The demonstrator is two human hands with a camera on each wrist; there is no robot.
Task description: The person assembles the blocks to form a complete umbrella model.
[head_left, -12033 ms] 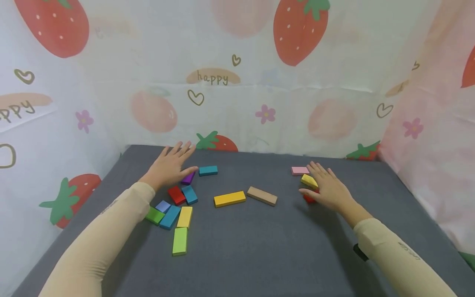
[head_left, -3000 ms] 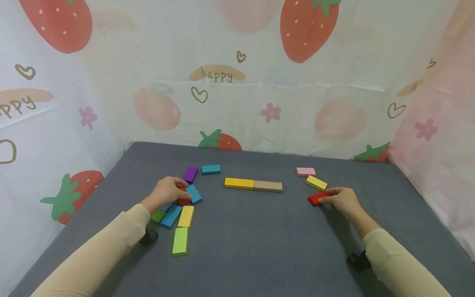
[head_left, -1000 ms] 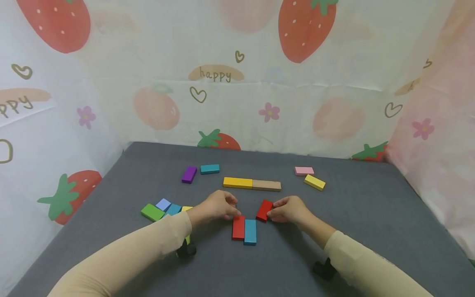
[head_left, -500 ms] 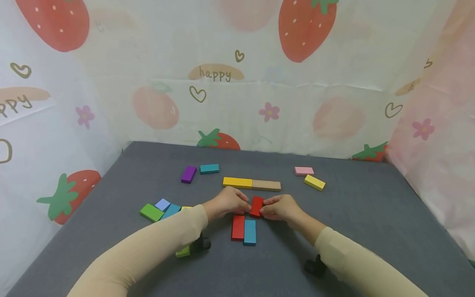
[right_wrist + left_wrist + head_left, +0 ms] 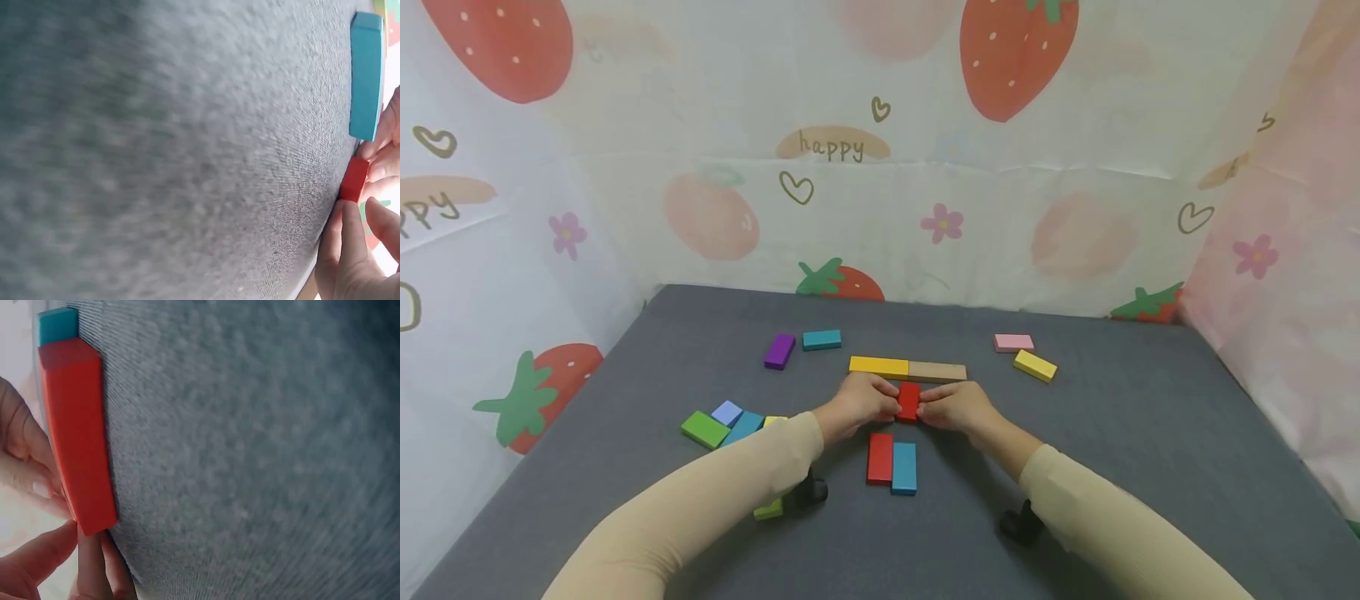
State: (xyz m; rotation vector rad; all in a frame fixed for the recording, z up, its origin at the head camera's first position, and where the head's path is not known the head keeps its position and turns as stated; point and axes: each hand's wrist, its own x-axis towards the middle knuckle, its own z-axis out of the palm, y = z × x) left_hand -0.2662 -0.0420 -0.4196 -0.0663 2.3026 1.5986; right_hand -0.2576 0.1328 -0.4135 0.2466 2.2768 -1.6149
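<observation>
A red block (image 5: 908, 402) lies flat between my hands, its length pointing away from me. My left hand (image 5: 859, 406) has its fingertips at the block's left side, and my right hand (image 5: 961, 408) grips its right side with thumb and fingers. Just beyond it a yellow block (image 5: 878, 367) and a tan block (image 5: 938, 372) lie end to end. Whether the red block touches them, I cannot tell. Nearer me, another red block (image 5: 880, 459) and a blue block (image 5: 904, 468) lie side by side; in the left wrist view this nearer red block (image 5: 78, 437) partly covers the fingers.
At the left lie green (image 5: 706, 429), light blue (image 5: 727, 413) and blue (image 5: 743, 427) blocks, with others partly behind my left sleeve. Purple (image 5: 779, 352) and teal (image 5: 822, 340) blocks lie farther back. Pink (image 5: 1013, 342) and pale yellow (image 5: 1034, 366) blocks lie back right.
The red block has been carried leftward from the right side and slid away from me to the yellow-tan row. Another red and a blue block came from the left pile to the middle.
</observation>
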